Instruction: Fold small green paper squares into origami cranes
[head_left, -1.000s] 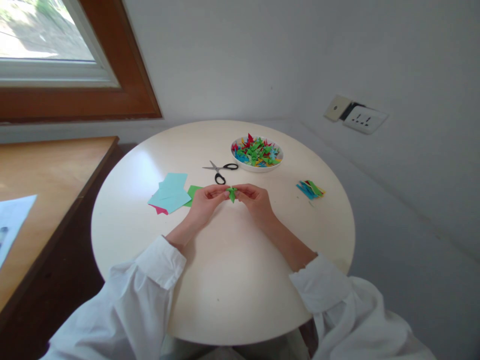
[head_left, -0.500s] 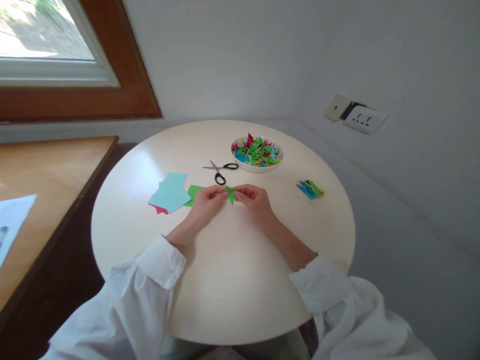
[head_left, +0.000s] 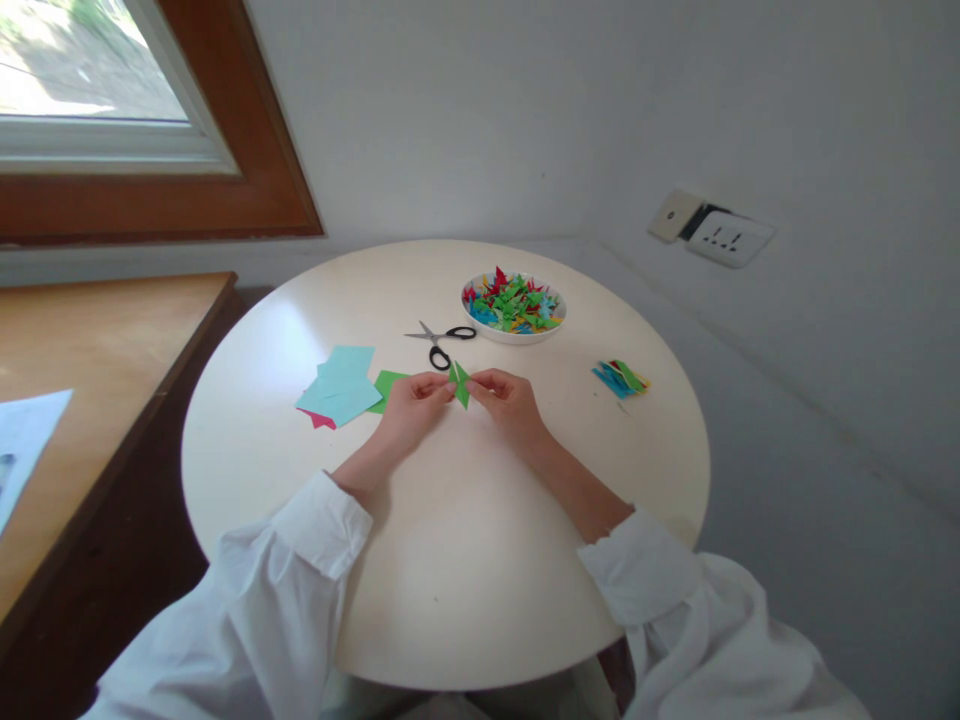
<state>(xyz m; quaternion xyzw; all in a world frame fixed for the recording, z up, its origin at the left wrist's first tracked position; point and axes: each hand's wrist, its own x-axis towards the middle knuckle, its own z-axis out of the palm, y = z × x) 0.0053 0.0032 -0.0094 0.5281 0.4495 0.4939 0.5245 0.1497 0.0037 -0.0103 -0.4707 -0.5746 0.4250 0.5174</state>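
Between my two hands is a small piece of folded green paper (head_left: 460,386), pointed at its top and bottom, with a slit between two upper points. My left hand (head_left: 414,402) pinches its left edge between thumb and fingers. From the other side, my right hand (head_left: 508,400) pinches its right edge. Partly behind my left hand lies a flat green paper sheet (head_left: 386,386). Black-handled scissors (head_left: 439,344) rest with blades spread just beyond the hands.
Light blue paper sheets (head_left: 346,385) lie over a pink sheet (head_left: 318,419) at left. A white bowl (head_left: 517,338) holds many colourful folded paper pieces at the back. Coloured paper strips (head_left: 621,378) lie at right on the round white table (head_left: 480,560).
The folded green paper now shows two long points upward with a slit between them; before, its upper part looked shorter and spread. Both hands stay nearly in place.
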